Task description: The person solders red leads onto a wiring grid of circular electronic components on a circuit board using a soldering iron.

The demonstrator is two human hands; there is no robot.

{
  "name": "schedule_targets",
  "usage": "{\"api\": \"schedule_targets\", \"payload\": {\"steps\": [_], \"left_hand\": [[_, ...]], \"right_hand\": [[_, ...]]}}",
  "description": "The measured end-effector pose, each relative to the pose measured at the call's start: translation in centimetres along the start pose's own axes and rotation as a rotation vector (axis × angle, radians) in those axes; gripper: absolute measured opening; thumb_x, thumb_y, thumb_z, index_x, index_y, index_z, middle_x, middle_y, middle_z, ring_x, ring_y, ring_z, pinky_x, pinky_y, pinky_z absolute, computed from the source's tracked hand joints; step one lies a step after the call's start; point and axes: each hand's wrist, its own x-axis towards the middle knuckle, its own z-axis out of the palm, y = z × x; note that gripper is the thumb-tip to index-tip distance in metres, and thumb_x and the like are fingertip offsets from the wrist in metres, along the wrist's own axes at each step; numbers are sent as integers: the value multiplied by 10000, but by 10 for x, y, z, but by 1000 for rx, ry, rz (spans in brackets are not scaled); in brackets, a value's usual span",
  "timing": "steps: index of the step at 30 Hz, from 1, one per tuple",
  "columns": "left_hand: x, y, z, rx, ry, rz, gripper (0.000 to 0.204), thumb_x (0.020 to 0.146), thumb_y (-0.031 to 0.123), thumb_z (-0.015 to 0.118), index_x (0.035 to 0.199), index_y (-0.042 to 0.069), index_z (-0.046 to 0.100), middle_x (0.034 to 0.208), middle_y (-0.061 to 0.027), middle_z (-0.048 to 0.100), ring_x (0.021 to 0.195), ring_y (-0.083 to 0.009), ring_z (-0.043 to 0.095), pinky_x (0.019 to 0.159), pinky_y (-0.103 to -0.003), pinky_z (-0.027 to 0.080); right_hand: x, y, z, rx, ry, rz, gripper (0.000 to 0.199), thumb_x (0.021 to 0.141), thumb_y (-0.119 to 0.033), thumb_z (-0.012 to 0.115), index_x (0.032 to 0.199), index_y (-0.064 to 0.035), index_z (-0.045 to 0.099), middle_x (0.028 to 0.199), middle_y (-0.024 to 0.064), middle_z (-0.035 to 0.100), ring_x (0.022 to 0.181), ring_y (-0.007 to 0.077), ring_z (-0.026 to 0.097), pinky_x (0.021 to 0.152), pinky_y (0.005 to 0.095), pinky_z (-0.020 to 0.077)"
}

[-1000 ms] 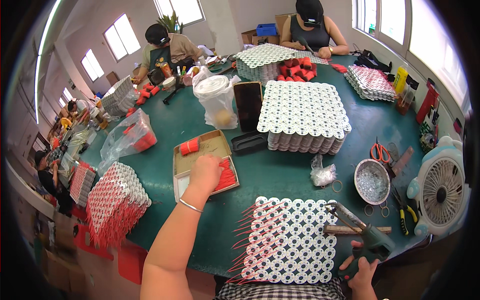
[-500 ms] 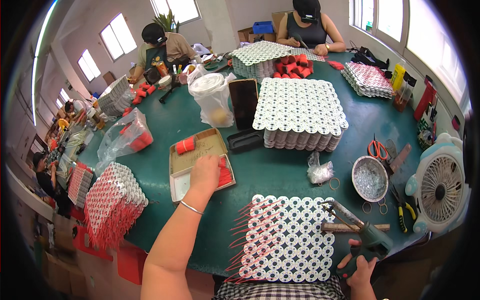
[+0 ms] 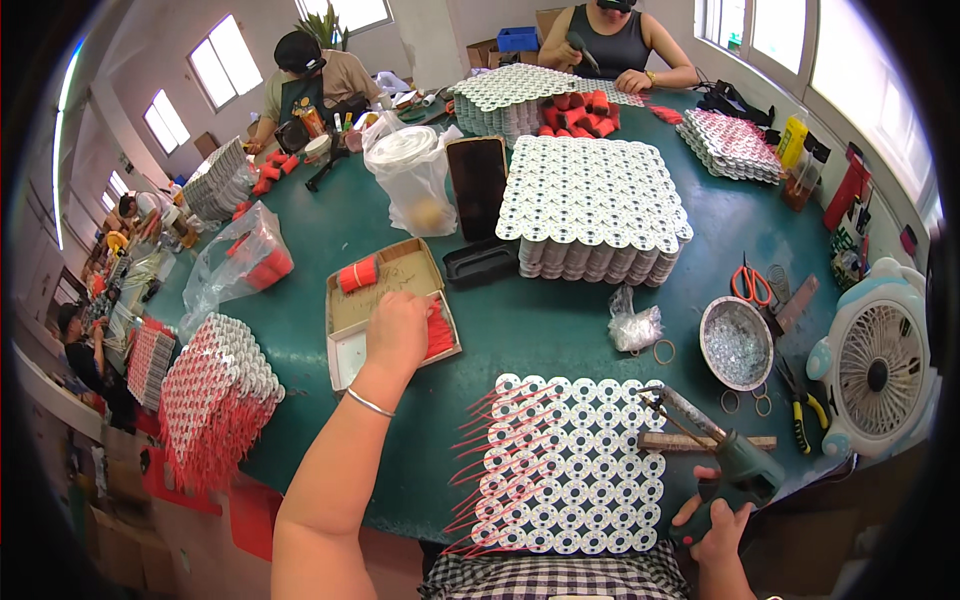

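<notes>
Right hand curls round one soldering gun, right of one sheet.
Left hand dips into one box beyond the sheet's far left corner, at red wires; whether it pinches any, I cannot tell. Right of the sheet: one bowl, one fan.
</notes>
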Motion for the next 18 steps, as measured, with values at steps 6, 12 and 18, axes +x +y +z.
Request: {"api": "schedule_targets", "payload": {"steps": [6,12,18], "left_hand": [[-3,1,2,-28,17,-49,101,791,129,586,824,56,647,758,-137,609,764,-306,589,678,-417,473],[-6,-15,-2,-326,257,-167,157,811,114,575,937,38,631,851,-189,622,799,-318,601,697,-404,475],[-30,29,-48,-1192,117,-593,162,879,89,534,985,-6,611,914,-44,635,758,-79,550,674,-207,446]], "right_hand": [[0,-1,3,-3,2,4,589,802,-203,589,1275,11,309,1098,205,523,489,244,579,383,303,475],[-1,-3,6,5,41,40,666,767,-210,626,1282,47,292,1103,239,528,510,283,599,419,350,496],[-1,-2,-4,-31,59,24,646,782,-213,615,1281,42,294,1105,235,529,512,283,598,416,348,492]]}}
